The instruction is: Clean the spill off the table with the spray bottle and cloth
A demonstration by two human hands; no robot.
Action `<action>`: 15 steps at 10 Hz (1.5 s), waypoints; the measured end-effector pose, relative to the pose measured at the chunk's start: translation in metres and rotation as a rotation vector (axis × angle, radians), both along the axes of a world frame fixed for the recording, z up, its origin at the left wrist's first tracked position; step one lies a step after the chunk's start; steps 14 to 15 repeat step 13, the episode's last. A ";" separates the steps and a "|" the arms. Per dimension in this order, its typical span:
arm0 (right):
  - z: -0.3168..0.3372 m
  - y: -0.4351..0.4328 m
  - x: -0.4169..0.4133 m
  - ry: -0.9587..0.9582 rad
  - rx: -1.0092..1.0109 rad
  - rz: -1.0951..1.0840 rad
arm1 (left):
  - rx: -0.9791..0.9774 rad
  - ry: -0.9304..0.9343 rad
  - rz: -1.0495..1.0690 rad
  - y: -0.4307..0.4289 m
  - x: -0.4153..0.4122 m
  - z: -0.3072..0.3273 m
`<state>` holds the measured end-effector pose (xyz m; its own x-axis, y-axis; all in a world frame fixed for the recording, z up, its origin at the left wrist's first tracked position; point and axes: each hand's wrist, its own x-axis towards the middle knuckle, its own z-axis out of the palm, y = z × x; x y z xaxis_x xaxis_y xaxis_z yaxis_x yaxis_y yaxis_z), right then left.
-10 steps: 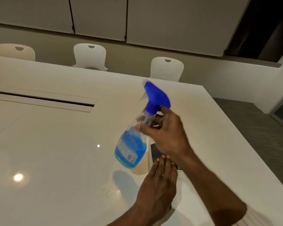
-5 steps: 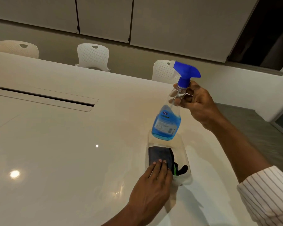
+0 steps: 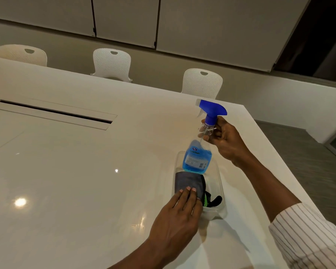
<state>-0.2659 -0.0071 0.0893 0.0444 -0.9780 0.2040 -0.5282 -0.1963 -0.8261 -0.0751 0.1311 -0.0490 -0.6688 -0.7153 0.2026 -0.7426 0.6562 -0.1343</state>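
On the white tabletop [image 3: 70, 181], near its right edge, stands a clear plastic tray [image 3: 219, 209]. The tray holds a folded grey cloth [image 3: 188, 181] at its near-left side, with a green-and-black item [image 3: 211, 200] just beside it; what that item is cannot be made out.

The right hand [image 3: 224, 141] has its grip closed around the neck of the spray bottle [image 3: 197, 158], just below the blue trigger head [image 3: 212, 109]. The bottle is upright, slightly tilted, with blue liquid in its lower part. Its base sits over the far end of the tray, apparently just above or touching the cloth's far edge.

The left hand [image 3: 176, 220] lies flat, fingers extended and together, grip open and holding nothing. Its fingertips [image 3: 188, 189] rest on the near part of the cloth.

Three white chairs [image 3: 202, 83] stand along the far side of the tabletop. A long dark slot [image 3: 54, 111] runs across the tabletop at left.
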 end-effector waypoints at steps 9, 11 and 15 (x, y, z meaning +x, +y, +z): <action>-0.047 0.012 0.000 -0.002 0.014 -0.158 | 0.122 0.025 0.002 0.004 0.004 -0.006; -0.053 0.020 -0.001 0.082 -0.020 -0.191 | 0.092 0.119 -0.064 0.000 0.012 -0.007; -0.056 0.034 -0.007 0.080 -0.041 -0.223 | -0.030 0.165 -0.010 -0.008 0.032 0.014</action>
